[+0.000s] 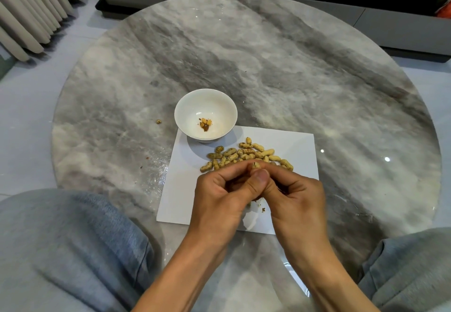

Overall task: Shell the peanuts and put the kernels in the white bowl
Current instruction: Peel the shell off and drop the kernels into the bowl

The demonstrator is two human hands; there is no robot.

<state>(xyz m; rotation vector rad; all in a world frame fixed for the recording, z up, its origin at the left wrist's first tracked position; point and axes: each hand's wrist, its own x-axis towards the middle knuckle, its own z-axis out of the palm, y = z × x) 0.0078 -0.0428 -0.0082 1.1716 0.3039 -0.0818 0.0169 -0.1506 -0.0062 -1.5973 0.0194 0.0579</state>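
A pile of unshelled peanuts [244, 155] lies on a white paper sheet [300, 150]. The white bowl [205, 114] stands at the sheet's far left corner with a few kernels [205, 123] at its bottom. My left hand [224, 194] and my right hand [295, 194] meet just in front of the pile, fingers curled. Together they pinch one peanut [255, 165], whose tip shows above my left thumb. Shell crumbs [262, 208] lie on the sheet under my hands.
The sheet lies on a round grey marble table [268, 67]. A loose shell bit [158, 121] sits left of the bowl, with small specks near the table's left edge. My knees in grey trousers [73, 238] flank the near edge.
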